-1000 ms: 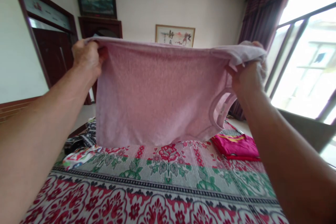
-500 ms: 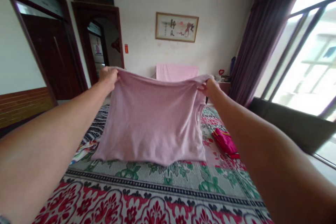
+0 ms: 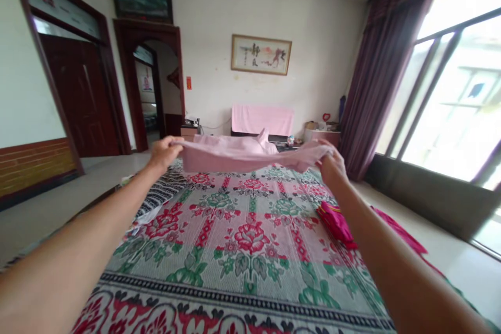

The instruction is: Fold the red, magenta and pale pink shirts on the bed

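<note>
A pale pink shirt [image 3: 235, 160] is stretched out in the air over the far part of the bed, its cloth billowing away from me. My left hand [image 3: 165, 152] is closed on one corner at the left. At the opposite corner, my right hand [image 3: 332, 163] grips the bunched fabric. Below the shirt lies a floral bedspread [image 3: 250, 271] in red, green and white, which the cloth does not cover in front of me.
Folded magenta clothing [image 3: 337, 224] lies on the bed's right side. Black-and-white patterned cloth [image 3: 166, 190] lies at the left. Beyond the bed, a pink cloth [image 3: 262, 119] covers something by the wall, beside a low cabinet [image 3: 323, 136]. Dark curtains [image 3: 376, 73] flank the window.
The shirt hung down like a sheet before; now its lower part has swung up and away, uncovering the bedspread. Both hands appear lower in view and keep their hold.
</note>
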A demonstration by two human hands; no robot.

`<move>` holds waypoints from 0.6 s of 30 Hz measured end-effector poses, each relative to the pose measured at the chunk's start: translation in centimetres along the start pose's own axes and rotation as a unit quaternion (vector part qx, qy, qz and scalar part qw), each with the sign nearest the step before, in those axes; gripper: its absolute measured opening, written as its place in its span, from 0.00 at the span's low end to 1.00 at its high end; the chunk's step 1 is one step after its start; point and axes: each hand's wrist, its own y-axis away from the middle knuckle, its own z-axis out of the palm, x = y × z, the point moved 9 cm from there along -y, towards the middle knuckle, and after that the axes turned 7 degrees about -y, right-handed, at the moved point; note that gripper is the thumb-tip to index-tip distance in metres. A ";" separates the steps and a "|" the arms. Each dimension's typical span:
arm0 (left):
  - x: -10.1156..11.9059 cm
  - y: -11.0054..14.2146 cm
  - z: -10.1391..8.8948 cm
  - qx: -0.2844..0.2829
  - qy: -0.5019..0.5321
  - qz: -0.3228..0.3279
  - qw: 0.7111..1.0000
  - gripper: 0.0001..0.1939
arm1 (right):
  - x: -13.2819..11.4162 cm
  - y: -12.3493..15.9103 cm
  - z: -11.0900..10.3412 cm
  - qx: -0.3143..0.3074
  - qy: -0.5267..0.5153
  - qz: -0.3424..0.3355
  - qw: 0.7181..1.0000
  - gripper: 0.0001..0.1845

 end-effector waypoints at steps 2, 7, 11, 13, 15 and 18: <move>-3.9 3.4 4.0 -0.096 -0.054 -0.017 0.994 0.19 | 5.5 4.3 -1.5 0.005 0.103 0.042 0.994 0.25; -10.0 10.4 9.3 -0.207 -0.118 0.006 0.971 0.16 | 13.6 11.9 -4.5 -0.039 0.219 0.091 0.971 0.22; -11.7 12.9 9.4 -0.185 -0.091 -0.012 0.978 0.17 | 14.2 13.8 -5.9 -0.032 0.249 0.078 0.965 0.17; -12.2 13.7 8.9 -0.168 -0.084 -0.034 0.982 0.17 | 14.2 14.0 -6.3 -0.025 0.261 0.087 0.961 0.16; -12.9 14.3 8.6 -0.160 -0.081 -0.065 0.982 0.18 | 14.0 14.2 -6.3 -0.023 0.275 0.092 0.957 0.17; -13.7 14.8 8.3 -0.152 -0.062 -0.096 0.982 0.20 | 13.9 14.5 -5.9 -0.031 0.291 0.088 0.952 0.17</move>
